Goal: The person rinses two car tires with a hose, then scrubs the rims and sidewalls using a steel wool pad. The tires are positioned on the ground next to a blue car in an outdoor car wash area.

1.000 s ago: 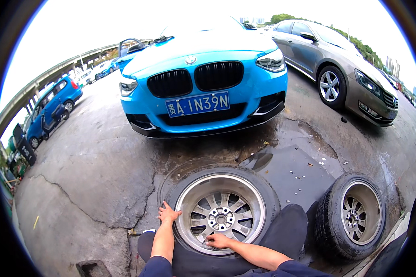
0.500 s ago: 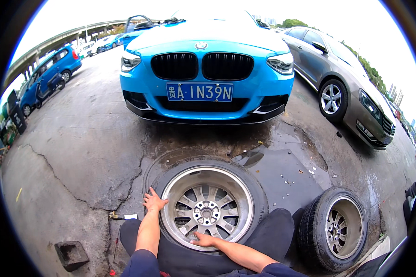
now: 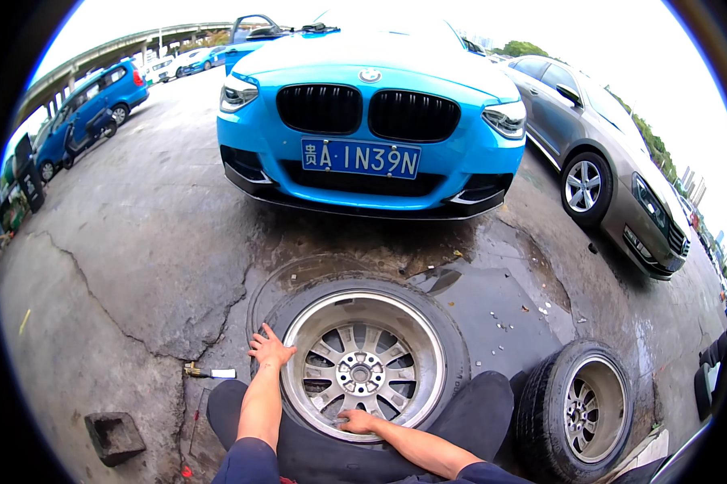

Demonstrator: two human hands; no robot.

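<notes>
A car wheel lies flat on the wet ground between my knees, its silver multi-spoke rim (image 3: 426, 363) facing up inside a black tyre (image 3: 455, 355). My left hand (image 3: 271, 350) rests on the left side of the tyre with fingers spread, the thumb reaching the rim's edge. At the near side of the rim is my right hand (image 3: 358, 422), its fingers bent and pressed together over the inner wall below the spokes. Whatever its fingertips may hold is hidden. Both forearms come in from below, in dark sleeves.
A second wheel (image 3: 577, 407) stands tilted at my right. A small tool with a pale handle (image 3: 210, 373) and a dark block (image 3: 115, 438) lie on the cracked ground at left. A blue car (image 3: 371, 173) is parked just ahead, a grey-brown car (image 3: 613, 173) to its right.
The view has shifted slightly. My right hand's fingers, stretched out with one raised before, are now bent down at the near rim. My left hand stays on the tyre.
</notes>
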